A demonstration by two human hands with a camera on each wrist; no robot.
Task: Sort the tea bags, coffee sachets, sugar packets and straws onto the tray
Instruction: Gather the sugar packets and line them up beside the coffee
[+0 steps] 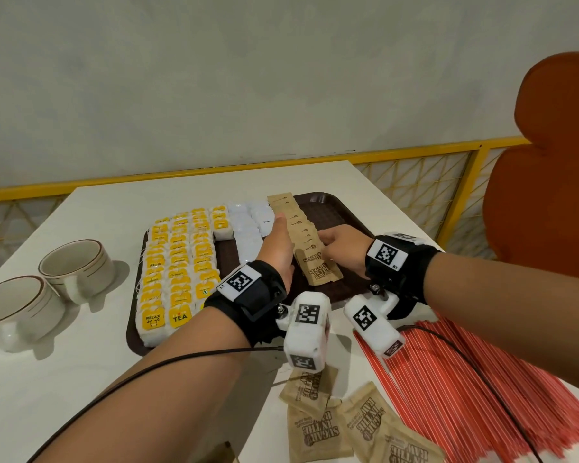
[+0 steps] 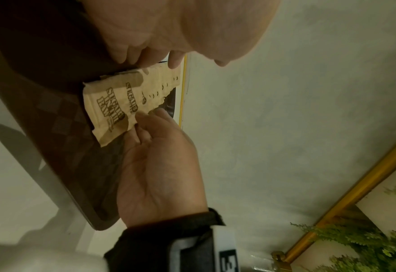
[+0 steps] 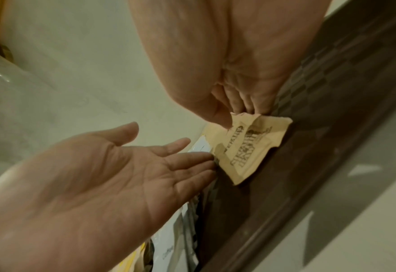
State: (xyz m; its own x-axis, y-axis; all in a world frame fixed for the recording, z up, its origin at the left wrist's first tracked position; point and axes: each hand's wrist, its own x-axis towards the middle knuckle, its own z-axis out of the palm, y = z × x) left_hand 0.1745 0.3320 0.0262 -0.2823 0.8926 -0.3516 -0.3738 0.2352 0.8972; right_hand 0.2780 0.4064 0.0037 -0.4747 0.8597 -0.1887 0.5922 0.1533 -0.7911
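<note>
On the brown tray (image 1: pixel 335 212) lie rows of yellow tea bags (image 1: pixel 178 272), white coffee sachets (image 1: pixel 248 228) and an overlapping row of brown sugar packets (image 1: pixel 301 235). My left hand (image 1: pixel 274 235) is flat with straight fingers set against the left side of the sugar row. My right hand (image 1: pixel 326 243) is on the row's right side. In the right wrist view its thumb and fingers (image 3: pixel 234 116) pinch a corner of the nearest sugar packet (image 3: pixel 248 147), and the left hand (image 3: pixel 180 162) touches that packet's edge. The left wrist view shows the same sugar packet (image 2: pixel 113 103).
Several loose sugar packets (image 1: pixel 348 419) lie on the white table near its front edge. A large pile of red straws (image 1: pixel 465 379) fans out at the right. Two ceramic cups (image 1: pixel 74 265) stand left of the tray. An orange chair (image 1: pixel 549 195) is at the right.
</note>
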